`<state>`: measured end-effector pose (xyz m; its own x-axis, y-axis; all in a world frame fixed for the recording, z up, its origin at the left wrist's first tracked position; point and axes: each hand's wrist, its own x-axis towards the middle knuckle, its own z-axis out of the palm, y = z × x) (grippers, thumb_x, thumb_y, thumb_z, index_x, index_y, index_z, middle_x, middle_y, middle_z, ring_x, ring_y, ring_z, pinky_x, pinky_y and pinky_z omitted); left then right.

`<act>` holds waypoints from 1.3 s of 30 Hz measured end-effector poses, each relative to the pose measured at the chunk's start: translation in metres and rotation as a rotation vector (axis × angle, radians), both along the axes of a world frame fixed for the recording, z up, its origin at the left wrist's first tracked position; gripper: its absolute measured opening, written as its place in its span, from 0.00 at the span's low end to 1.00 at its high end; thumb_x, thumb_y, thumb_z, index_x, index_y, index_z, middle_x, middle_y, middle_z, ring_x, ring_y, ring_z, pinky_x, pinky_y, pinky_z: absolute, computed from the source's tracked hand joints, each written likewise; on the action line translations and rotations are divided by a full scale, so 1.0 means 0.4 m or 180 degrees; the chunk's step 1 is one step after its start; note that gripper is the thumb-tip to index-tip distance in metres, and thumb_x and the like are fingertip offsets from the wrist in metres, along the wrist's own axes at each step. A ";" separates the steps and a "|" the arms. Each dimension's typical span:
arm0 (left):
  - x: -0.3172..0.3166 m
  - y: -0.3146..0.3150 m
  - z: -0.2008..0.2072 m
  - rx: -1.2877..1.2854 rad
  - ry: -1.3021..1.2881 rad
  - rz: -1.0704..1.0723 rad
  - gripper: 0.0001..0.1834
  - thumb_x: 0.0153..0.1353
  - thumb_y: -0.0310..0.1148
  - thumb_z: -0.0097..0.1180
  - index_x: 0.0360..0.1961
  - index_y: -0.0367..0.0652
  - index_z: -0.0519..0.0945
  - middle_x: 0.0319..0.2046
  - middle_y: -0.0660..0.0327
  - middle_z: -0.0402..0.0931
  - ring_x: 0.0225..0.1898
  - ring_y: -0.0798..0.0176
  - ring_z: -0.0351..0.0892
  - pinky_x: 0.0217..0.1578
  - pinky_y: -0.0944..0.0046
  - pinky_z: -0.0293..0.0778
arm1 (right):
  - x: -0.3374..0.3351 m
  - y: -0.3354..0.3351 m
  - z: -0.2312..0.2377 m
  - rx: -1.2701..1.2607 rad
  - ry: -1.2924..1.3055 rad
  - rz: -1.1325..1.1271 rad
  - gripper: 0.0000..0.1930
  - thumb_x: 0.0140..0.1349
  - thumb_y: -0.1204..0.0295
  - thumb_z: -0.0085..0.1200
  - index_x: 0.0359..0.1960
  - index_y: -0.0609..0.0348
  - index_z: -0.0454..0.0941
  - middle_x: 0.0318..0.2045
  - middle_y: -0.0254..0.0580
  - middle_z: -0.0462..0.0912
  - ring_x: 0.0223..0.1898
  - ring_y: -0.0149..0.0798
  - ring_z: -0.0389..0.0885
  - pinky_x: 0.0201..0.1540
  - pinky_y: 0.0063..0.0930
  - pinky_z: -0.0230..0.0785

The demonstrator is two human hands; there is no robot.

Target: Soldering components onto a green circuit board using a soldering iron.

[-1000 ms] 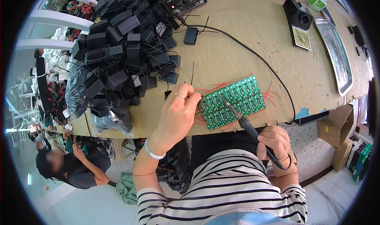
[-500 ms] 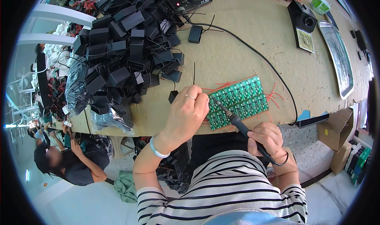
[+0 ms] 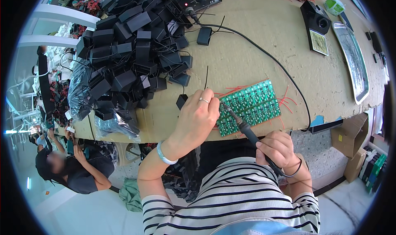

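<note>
My right hand (image 3: 275, 150) grips the dark handle of a soldering iron (image 3: 250, 131). Its metal tip touches or hovers just over the upper left corner of a green circuit board panel (image 3: 249, 107), which lies flat with red wires sticking out around its edges. At that same corner my left hand (image 3: 199, 116) is closed in a pinch. A thin black wire (image 3: 207, 74) rises from its fingers, while the pinched end is hidden. Beside the left hand rests a small black case (image 3: 181, 101).
A large heap of black cases (image 3: 136, 49) with wires fills the left. Behind stands the soldering station (image 3: 198, 1), its cable looping right. One case (image 3: 204, 36) lies apart. At right are an iron holder (image 3: 314, 18) and a metal tray (image 3: 354, 63). Another person (image 3: 78, 169) sits at left.
My left hand and the black wire have shifted slightly right. The right hand with the soldering iron has moved a little left and down; the board has barely moved.
</note>
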<state>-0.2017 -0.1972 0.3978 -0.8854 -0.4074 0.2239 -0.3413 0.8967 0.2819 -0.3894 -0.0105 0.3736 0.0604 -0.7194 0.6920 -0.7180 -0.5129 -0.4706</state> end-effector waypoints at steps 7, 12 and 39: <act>-0.003 -0.001 0.005 -0.0116 -0.0118 -0.0113 0.06 0.51 0.21 0.61 0.29 0.35 0.74 0.34 0.55 0.67 0.36 0.56 0.74 0.36 0.58 0.76 | -0.002 0.035 0.004 0.0254 -0.0409 -0.0240 0.11 0.53 0.82 0.60 0.39 0.61 0.77 0.27 0.39 0.81 0.23 0.40 0.80 0.26 0.33 0.75; -0.009 -0.004 0.007 -0.0171 -0.0160 -0.0170 0.06 0.50 0.20 0.60 0.28 0.35 0.74 0.34 0.54 0.67 0.35 0.56 0.74 0.35 0.59 0.76 | 0.011 0.013 -0.011 0.0274 -0.0380 -0.0161 0.13 0.50 0.83 0.61 0.38 0.60 0.78 0.26 0.38 0.81 0.22 0.40 0.80 0.27 0.30 0.74; -0.025 -0.004 0.020 -0.0082 -0.0386 0.0012 0.07 0.50 0.20 0.64 0.28 0.34 0.77 0.33 0.55 0.71 0.37 0.52 0.78 0.38 0.55 0.77 | -0.018 0.085 0.032 0.0038 -0.0138 -0.0619 0.13 0.52 0.83 0.59 0.41 0.65 0.77 0.28 0.40 0.80 0.23 0.41 0.80 0.25 0.32 0.76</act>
